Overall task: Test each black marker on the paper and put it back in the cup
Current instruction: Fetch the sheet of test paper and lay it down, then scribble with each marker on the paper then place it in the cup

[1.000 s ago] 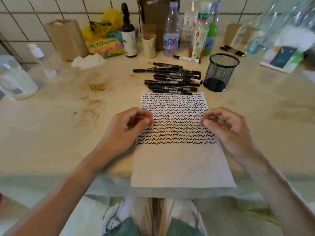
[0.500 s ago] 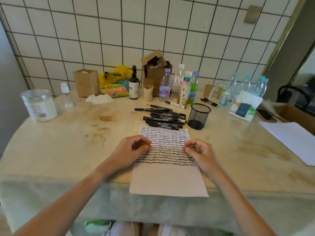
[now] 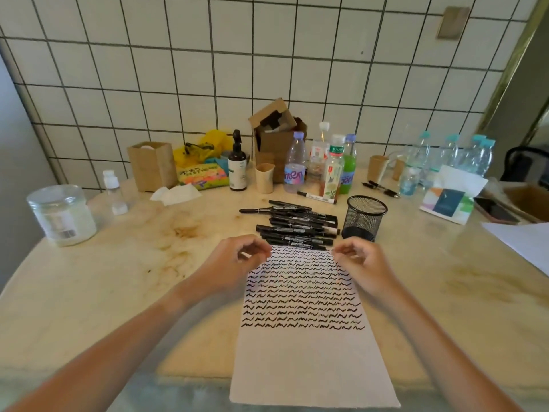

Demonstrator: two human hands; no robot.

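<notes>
Over the top corners of the paper (image 3: 303, 307), both hands hang with fingers loosely curled, neither holding anything. The left hand (image 3: 234, 263) sits at the sheet's upper left corner, thumb and fingertips near each other around an empty gap. The right hand (image 3: 361, 261) mirrors it at the upper right corner; whether either touches the paper is hard to tell. Rows of black squiggles cover the sheet's upper half, its lower half is blank, and its near edge hangs past the worktop (image 3: 118, 286) rim.

Just beyond the hands lies the pile of black markers (image 3: 297, 226), all capped and lying roughly sideways, the nearest ones touching the paper's far edge. To the right of the pile stands the black mesh cup (image 3: 364, 217), upright with nothing sticking out of it.

Farther back along the tiled wall stand plastic bottles (image 3: 320, 165), a dark pump bottle (image 3: 237, 165), an open cardboard box (image 3: 274, 135), a paper cup (image 3: 264, 177) and a yellow bag (image 3: 205, 147). A clear jar (image 3: 61, 214) sits far left.
</notes>
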